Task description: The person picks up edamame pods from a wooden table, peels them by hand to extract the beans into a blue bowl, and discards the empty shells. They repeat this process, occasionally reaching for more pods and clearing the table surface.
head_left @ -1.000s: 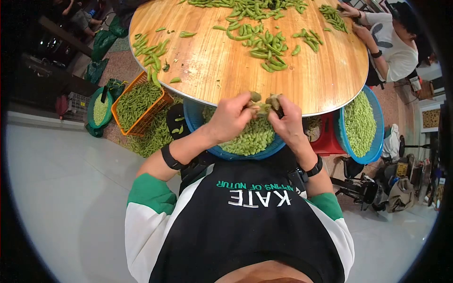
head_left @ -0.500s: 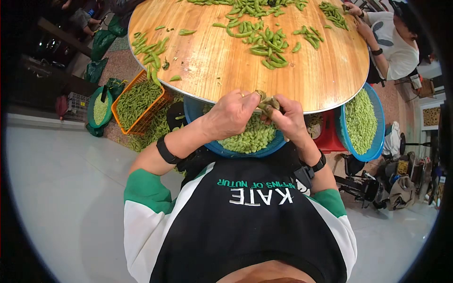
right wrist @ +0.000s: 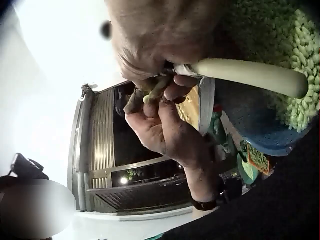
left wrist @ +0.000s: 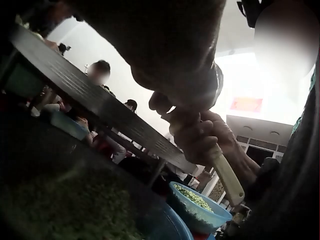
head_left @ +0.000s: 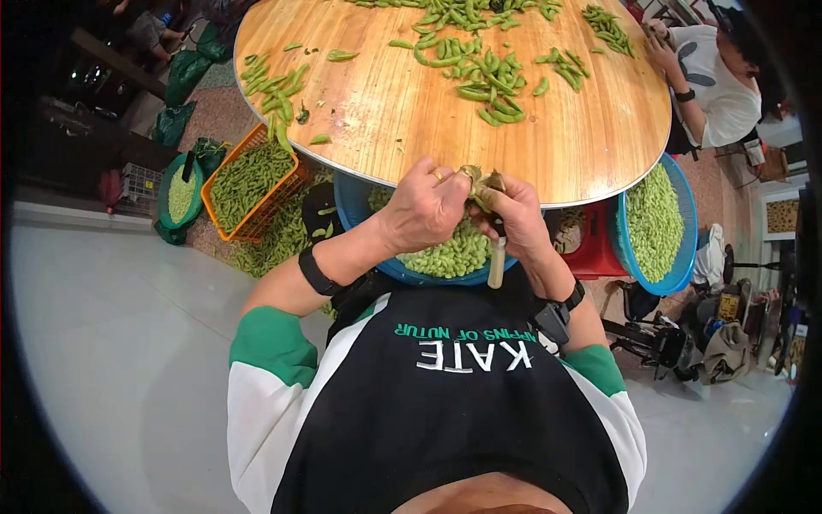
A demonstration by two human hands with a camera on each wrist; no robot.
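Note:
Over the blue basin of shelled beans (head_left: 449,253), both hands meet at the table's near edge. My left hand (head_left: 425,204), a ring on one finger, pinches a green bean pod (right wrist: 160,86) at its fingertips. Brownish coverings show on the thumb tips. My right hand (head_left: 520,218) touches the same pod and grips a knife, its pale handle (head_left: 497,264) pointing down toward my body. The right wrist view shows a little metal at the handle's (right wrist: 250,77) inner end; the rest of the blade is hidden by the fingers.
Bean pods (head_left: 492,86) lie scattered on the round wooden table (head_left: 368,128). An orange crate of pods (head_left: 253,184) stands left, near a green basin (head_left: 180,195). Another blue basin of beans (head_left: 652,224) is at right, by a red stool (head_left: 595,248). Another person (head_left: 711,86) works at the table's right.
The knife handle has swung into view below my right hand. My left hand has curled and tilted at the pod, and both hands stay close together over the basin.

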